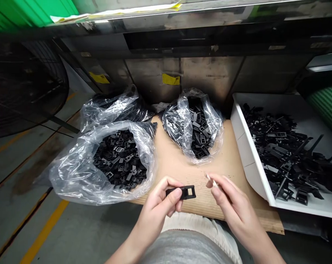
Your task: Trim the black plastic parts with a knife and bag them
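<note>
My left hand (160, 203) pinches a black moulded plastic part (185, 192) between thumb and fingers. The part is a small rectangular frame with a slot. My right hand (232, 200) is close to its right side, apart from it, and holds a thin pale tool (210, 180) in its fingertips. The tool's tip points toward the plastic part. I cannot tell exactly what kind of tool it is. Both hands are above the front of a tan cardboard sheet (199, 183) lying on a low work surface.
Two clear plastic bags of black parts (72, 172) (179, 126) sit on the cardboard, with a dark-filled bag (111, 110) behind. A white tray of black parts (251, 157) stands right. A large fan (25, 88) stands left; a metal wall lies ahead.
</note>
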Demonstrator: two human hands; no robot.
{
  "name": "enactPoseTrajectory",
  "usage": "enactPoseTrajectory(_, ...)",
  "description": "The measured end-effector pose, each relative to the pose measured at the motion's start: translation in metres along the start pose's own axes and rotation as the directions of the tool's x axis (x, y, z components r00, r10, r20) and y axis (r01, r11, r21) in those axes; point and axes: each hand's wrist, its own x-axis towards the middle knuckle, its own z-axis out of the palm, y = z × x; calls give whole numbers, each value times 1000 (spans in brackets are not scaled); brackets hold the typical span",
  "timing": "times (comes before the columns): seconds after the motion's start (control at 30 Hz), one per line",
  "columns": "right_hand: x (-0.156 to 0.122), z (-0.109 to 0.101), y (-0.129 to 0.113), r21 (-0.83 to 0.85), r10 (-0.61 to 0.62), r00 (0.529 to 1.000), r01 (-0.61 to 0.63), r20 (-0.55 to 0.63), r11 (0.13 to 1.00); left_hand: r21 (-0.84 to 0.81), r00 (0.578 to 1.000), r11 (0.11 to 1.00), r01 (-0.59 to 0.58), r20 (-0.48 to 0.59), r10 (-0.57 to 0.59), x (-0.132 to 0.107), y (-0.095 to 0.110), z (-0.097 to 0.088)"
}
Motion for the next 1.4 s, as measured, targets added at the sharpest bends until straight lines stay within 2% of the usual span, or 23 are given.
enactPoseTrajectory(0.1, -14, -5, 4, -222, -267, 961, 276, 73, 935, -72, 1000, 997, 9, -8, -9, -2, 3, -1)
enactPoseTrajectory(0.2, -21, -11, 5, -337, -402, 903, 429, 150, 838, -44, 999, 999, -24, -38, 22, -3, 6, 1)
enactPoseTrajectory(0.27, -19, -14, 2, -325, -394, 914, 404, 99, 855, -28, 998, 999, -43, -41, 42, -4, 7, 2)
enactPoseTrajectory(0.37, -12, -13, -3, -165, -226, 974, 222, -8, 961, 5, 999, 999, -34, -13, 34, -2, 7, 4)
enactPoseTrajectory(0.43, -8, -7, -4, -64, -125, 992, 124, -14, 990, 18, 1000, 1000, -3, 13, 2, 3, 6, 6)
enactPoseTrajectory(0.47, -7, -2, -4, -51, -125, 992, 124, -26, 991, 4, 999, 1000, 21, 25, -21, 5, 5, 7)
enactPoseTrajectory(0.53, -7, 8, -3, -115, -248, 965, 238, -81, 964, -83, 996, 994, 73, 55, -69, 12, 4, 9)
enactPoseTrajectory(0.6, -8, 16, -2, -251, -427, 900, 395, -88, 884, -179, 991, 976, 123, 81, -110, 18, 3, 10)
enactPoseTrajectory(0.67, -8, 19, -2, -339, -514, 858, 482, -3, 808, -200, 988, 969, 146, 72, -134, 22, 3, 11)
enactPoseTrajectory(0.7, -9, 19, -3, -347, -496, 867, 480, 49, 806, -186, 989, 972, 144, 52, -137, 23, 3, 11)
enactPoseTrajectory(0.8, -10, 12, -4, -286, -318, 938, 344, 136, 894, -108, 996, 990, 92, 13, -91, 22, 4, 9)
enactPoseTrajectory(0.9, -10, 4, -1, -263, -183, 979, 201, 89, 944, 63, 1000, 998, 15, 17, -16, 18, 4, 8)
enactPoseTrajectory(0.97, -11, 3, 2, -277, -192, 981, 195, 38, 941, 209, 1000, 978, -28, 14, 26, 14, 4, 7)
enactPoseTrajectory(1.03, -11, 4, 3, -303, -258, 966, 245, -1, 921, 319, 997, 945, -75, 14, 74, 12, 4, 8)
enactPoseTrajectory(1.17, -11, 9, 1, -381, -365, 931, 332, -13, 863, 446, 980, 874, -191, 34, 196, 9, 5, 9)
enactPoseTrajectory(1.3, -13, 10, -4, -428, -346, 938, 318, 13, 846, 532, 958, 801, -273, 73, 278, 9, 4, 9)
enactPoseTrajectory(1.4, -13, 11, -4, -423, -329, 944, 290, -20, 859, 592, 949, 751, -293, 87, 301, 9, 3, 9)
